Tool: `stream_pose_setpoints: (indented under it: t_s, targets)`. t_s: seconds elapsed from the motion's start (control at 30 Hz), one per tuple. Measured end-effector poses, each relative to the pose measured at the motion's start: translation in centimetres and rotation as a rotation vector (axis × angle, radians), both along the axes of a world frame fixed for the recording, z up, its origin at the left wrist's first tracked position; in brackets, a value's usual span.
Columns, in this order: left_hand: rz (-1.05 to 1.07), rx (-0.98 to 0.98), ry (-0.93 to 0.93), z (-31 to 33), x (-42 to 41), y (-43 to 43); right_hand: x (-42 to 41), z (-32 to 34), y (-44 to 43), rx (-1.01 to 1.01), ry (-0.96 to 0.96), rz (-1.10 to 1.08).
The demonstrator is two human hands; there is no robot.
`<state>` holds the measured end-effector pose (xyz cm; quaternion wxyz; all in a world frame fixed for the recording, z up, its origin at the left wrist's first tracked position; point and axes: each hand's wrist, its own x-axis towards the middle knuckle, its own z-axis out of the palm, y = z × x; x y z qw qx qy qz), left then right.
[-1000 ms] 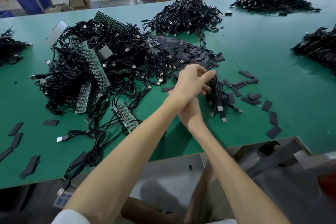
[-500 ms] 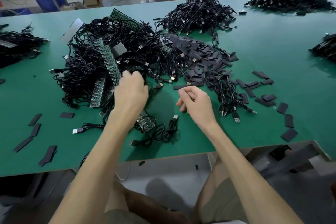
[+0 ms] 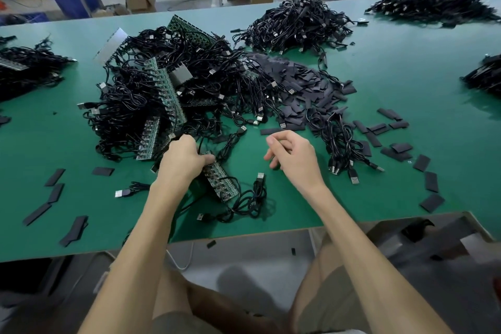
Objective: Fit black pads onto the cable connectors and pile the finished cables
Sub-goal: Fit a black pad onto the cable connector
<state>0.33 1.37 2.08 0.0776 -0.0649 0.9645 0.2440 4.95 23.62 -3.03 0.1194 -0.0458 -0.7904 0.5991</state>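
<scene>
A big tangle of black USB cables (image 3: 141, 100) mixed with green circuit strips (image 3: 168, 89) covers the middle left of the green table (image 3: 406, 84). My left hand (image 3: 184, 157) reaches into its near edge, fingers curled round black cables, thumb beside a green strip (image 3: 221, 183). My right hand (image 3: 294, 156) hovers over bare table with loosely curled fingers and holds nothing. A heap of black pads (image 3: 298, 81) lies behind it. A small bundle of cables (image 3: 339, 144) lies just to its right.
Loose pads are scattered at the right (image 3: 401, 149) and the front left (image 3: 54, 187). A coiled cable (image 3: 249, 198) lies near the front edge. Other cable piles sit at the back (image 3: 298, 24), far back right (image 3: 433, 5), right edge (image 3: 485, 76) and left (image 3: 24, 68).
My hands, crossed over the small bundle at the right, have come apart. The left hand moved left into the tangle and took hold of cables; the right hand drew back, holding nothing.
</scene>
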Motion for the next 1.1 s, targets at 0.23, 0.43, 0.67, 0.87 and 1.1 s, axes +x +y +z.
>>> stream_pose_setpoints:
  t_s: [0.23,0.43,0.67,0.87,1.1]
  targets:
    - [-0.029,0.535,0.137,1.2,0.1,1.1,0.3,0.4,-0.1,0.000,0.022,0.114]
    - [-0.075,0.822,0.204,1.4,0.6,4.6,0.5,0.7,-0.4,0.091,0.074,0.173]
    - [-0.028,0.871,0.162,0.3,0.4,7.9,0.5,0.7,-0.1,0.133,0.091,0.143]
    - [-0.065,0.855,0.152,0.2,-0.1,7.4,0.5,0.6,-0.3,0.101,0.072,0.094]
    - [-0.220,0.786,0.128,1.0,-0.2,7.2,0.4,0.7,-0.3,0.092,0.069,0.062]
